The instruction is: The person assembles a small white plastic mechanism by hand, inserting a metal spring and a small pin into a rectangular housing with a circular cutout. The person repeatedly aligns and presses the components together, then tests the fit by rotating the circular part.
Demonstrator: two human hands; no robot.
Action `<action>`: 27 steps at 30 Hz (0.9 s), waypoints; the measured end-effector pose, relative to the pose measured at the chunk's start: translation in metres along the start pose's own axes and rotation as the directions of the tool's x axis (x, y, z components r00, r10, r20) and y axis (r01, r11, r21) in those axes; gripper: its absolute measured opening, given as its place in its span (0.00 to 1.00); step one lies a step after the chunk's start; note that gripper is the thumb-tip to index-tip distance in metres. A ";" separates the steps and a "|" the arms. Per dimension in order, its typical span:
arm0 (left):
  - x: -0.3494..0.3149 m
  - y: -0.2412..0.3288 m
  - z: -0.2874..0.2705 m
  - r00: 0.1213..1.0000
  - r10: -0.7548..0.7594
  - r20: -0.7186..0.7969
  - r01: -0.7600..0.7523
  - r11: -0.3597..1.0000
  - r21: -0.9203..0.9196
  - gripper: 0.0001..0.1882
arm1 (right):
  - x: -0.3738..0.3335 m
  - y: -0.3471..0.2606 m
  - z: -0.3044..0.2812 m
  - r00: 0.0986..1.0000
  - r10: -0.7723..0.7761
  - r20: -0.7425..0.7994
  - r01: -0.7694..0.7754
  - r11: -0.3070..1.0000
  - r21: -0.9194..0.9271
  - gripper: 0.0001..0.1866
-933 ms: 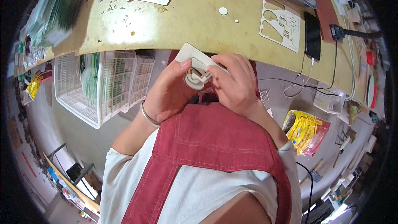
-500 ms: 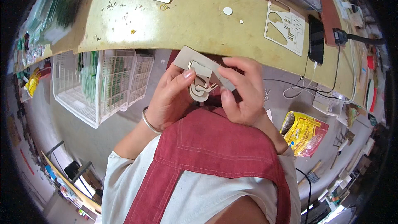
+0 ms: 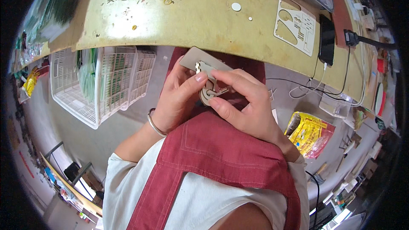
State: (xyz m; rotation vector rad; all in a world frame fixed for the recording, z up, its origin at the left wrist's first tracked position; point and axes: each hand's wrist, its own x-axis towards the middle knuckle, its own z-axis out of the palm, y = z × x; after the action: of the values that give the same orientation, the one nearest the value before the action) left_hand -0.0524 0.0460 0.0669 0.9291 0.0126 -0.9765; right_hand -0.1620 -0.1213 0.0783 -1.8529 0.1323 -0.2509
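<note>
Over my lap, in front of the table edge, I hold a small wooden puzzle model (image 3: 194, 57) in both hands. It has a flat pale board with rounded corners, a notched upright piece and curved cut-out parts hanging below. My left hand (image 3: 175, 96) grips its left side, thumb pressed on the front near the notched joint. My right hand (image 3: 251, 104) is closed on the right side, index finger at the upright piece and thumb at the rounded lower part (image 3: 205, 98). The fingers cover part of the model.
On the table (image 3: 191, 23) lie cut-out wooden sheets (image 3: 306, 38), a black phone (image 3: 326, 44) on a cable, a white disc (image 3: 236, 7) and small scraps. White plastic crates (image 3: 96, 98) stand below at left. A yellow bag (image 3: 309, 134) lies on the floor at right.
My right hand has moved left from the board's right end onto the model's middle, thumb now at the lower curved part. My left hand keeps its hold.
</note>
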 end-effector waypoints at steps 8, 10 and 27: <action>-0.005 -0.010 -0.008 1.000 0.000 0.027 -0.003 0.991 0.131 0.28 | -0.005 0.003 -0.003 0.998 -0.063 0.020 0.065 0.993 -0.099 0.26; -0.007 -0.008 -0.006 0.999 0.034 0.032 -0.040 0.977 0.207 0.28 | -0.005 0.005 0.000 0.994 -0.111 0.000 0.111 0.990 -0.083 0.26; -0.001 -0.019 -0.013 0.988 0.119 0.099 -0.133 0.978 0.160 0.19 | 0.001 0.015 -0.001 0.945 -0.319 0.069 0.326 0.927 -0.184 0.29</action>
State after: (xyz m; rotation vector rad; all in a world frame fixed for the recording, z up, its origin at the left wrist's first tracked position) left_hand -0.0615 0.0512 0.0462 1.0258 -0.2036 -0.9095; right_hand -0.1605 -0.1269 0.0642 -2.0690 -0.1842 -0.4437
